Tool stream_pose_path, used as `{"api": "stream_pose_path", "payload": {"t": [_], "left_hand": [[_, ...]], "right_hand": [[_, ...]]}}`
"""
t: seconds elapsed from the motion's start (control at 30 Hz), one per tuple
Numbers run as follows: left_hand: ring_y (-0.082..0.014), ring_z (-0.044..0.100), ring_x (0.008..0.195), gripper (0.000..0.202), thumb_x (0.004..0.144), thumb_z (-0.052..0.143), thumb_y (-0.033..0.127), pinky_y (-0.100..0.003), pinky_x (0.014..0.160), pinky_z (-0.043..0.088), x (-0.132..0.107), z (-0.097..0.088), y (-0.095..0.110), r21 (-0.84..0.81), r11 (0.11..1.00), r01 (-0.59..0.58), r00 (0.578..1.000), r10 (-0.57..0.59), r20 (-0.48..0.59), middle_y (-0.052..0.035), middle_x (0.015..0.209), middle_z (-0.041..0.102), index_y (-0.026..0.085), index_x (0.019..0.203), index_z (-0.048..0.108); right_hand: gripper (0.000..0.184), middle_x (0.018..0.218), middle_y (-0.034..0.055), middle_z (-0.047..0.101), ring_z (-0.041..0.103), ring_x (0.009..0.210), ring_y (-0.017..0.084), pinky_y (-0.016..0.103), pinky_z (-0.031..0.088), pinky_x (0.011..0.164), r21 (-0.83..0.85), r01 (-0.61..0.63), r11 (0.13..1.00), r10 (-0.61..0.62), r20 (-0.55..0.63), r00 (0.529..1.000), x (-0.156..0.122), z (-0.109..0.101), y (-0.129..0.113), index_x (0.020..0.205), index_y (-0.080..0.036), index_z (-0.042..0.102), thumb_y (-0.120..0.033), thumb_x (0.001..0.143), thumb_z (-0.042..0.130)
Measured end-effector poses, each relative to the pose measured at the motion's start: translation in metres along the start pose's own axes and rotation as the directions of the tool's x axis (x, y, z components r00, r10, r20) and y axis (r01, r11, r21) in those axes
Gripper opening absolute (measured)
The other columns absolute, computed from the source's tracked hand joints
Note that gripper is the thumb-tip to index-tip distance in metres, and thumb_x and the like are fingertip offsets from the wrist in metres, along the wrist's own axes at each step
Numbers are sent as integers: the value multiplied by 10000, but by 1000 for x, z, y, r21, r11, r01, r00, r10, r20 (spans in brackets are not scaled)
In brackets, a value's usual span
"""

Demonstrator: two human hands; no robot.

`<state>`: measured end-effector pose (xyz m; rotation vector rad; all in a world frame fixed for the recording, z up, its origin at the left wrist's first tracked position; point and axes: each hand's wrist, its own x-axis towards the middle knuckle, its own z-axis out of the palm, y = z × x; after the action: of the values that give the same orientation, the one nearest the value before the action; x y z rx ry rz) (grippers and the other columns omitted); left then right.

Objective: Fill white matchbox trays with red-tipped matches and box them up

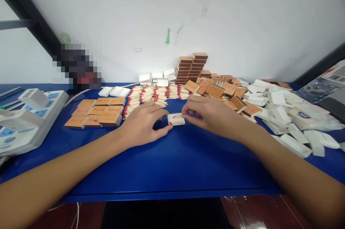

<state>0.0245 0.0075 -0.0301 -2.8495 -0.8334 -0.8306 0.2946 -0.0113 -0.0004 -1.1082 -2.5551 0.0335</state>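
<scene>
A small white matchbox tray (176, 119) with red-tipped matches in it lies on the blue table (172, 164). My left hand (142, 124) curls around the tray's left end, thumb and fingers pinching it. My right hand (208, 114) pinches matches at the tray's right end, fingers pressed together. Rows of loose red-tipped matches (156, 95) lie just behind my hands.
Flat orange matchboxes (95, 112) are laid out at the left, a stack of them (191, 67) stands at the back, and more (215, 90) are scattered beside it. White inner trays (283, 114) pile at the right. A white power strip (24, 121) sits far left.
</scene>
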Motion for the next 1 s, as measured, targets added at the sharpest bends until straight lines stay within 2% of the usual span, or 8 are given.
{"api": "stream_pose_path", "payload": {"t": [0.33, 0.57, 0.7, 0.8, 0.9, 1.0], "left_hand": [[-236, 661, 837, 283, 1005, 690, 391, -387, 788, 529, 1, -2, 6, 47, 997, -63, 997, 65, -43, -68, 893, 759, 137, 1116, 748], [-234, 668, 844, 265, 1006, 692, 376, -396, 818, 525, 1, -2, 7, 30, 998, -62, 997, 63, -36, -67, 905, 766, 145, 1121, 752], [-237, 656, 836, 286, 1014, 685, 393, -398, 802, 522, 1, -2, 5, 16, 999, -51, 998, 52, -19, -67, 893, 760, 142, 1125, 763], [-237, 646, 835, 292, 1010, 693, 396, -395, 803, 518, 0, -1, 3, 9, 999, -50, 999, 50, -12, -64, 869, 744, 137, 1121, 771], [-233, 644, 834, 285, 1008, 698, 399, -385, 799, 513, 0, 0, 3, 2, 998, -55, 998, 55, -1, -57, 854, 735, 145, 1110, 775], [-231, 646, 838, 278, 1005, 703, 396, -385, 801, 511, 0, -1, 4, 2, 999, -47, 999, 47, 12, -56, 869, 740, 148, 1108, 777]], "right_hand": [[183, 988, 82, 707, 617, 790, 195, 337, 383, 683, -142, 25, 990, -20, 33, 999, 1, 6, -14, 993, -178, 707, -236, 1061, 547], [130, 974, 63, 708, 618, 771, 171, 305, 406, 684, 56, 23, 998, -25, 27, 999, 0, 11, -12, 961, -193, 680, -216, 1041, 580], [123, 905, 60, 703, 621, 783, 188, 309, 415, 692, 65, -17, 998, 21, -56, 998, 2, -3, 0, 933, -205, 679, -206, 1008, 581], [147, 824, 56, 690, 615, 764, 204, 322, 415, 690, 8, -117, 993, 117, -87, 989, 3, -14, 20, 901, -208, 694, -239, 991, 582], [170, 811, 64, 710, 607, 727, 207, 329, 406, 661, -40, -222, 974, 224, 60, 973, 2, -17, 43, 835, -209, 707, -263, 955, 598], [155, 800, 54, 713, 601, 706, 198, 326, 408, 651, -43, -261, 964, 265, 202, 943, 1, -13, 57, 840, -208, 722, -270, 928, 610]]}}
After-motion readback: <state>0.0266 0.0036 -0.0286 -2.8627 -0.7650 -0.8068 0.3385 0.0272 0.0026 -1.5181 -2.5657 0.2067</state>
